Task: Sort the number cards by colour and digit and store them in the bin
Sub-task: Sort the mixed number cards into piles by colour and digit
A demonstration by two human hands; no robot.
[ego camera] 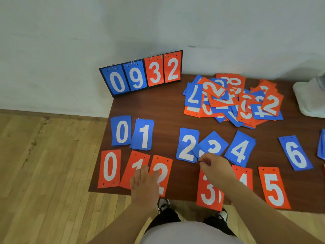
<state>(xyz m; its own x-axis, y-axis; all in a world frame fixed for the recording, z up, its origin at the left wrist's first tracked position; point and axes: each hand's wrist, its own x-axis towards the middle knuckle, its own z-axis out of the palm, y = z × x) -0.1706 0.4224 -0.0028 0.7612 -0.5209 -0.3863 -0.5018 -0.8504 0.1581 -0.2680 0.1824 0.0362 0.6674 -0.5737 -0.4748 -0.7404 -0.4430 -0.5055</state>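
- White wall (123, 23) filled the top of the view, from 9 through 12 to 3 o'clock.
- Pale wood floor (44, 164) lay from 7 to 9 o'clock, left of and below the surface.
- Brown surface (167, 110) ran from the centre out to 3 o'clock, its far edge against the wall.
- Loose heap of cards (232, 101), blue and red mixed and overlapping, lay at 1 to 2 o'clock on the surface.
- Flip scoreboard (140, 74) stood at 11 o'clock on the far left corner, showing blue 0 and 9, red 3 and 2.
- Blue row crossed the middle from 9 to 3 o'clock: blue 0 card (121, 131), blue 1 card (143, 134), blue 2 card (186, 145), blue 3 card (213, 143), blue 4 card (241, 148) and blue 6 card (295, 153). The 3 sat tilted, overlapping the 2's right edge.
- Red row lay along the near edge: red 0 card (110, 168), red 1 card (135, 166), red 2 card (163, 171), red 3 card (207, 192), red 4 card (244, 176) and red 5 card (273, 187).
- Pale object (309, 95) was cut off at 2 o'clock; what it was could not be told.
- Left hand (146, 180), at 6 o'clock, lay flat with fingers straight, fingertips on the red 2 card, covering part of the red 1 card.
- Right hand (212, 166) pinched the blue 3 card's near edge with curled fingers, its forearm crossing the red 3 and 4.
- Shoes (163, 205) showed at 6 o'clock.
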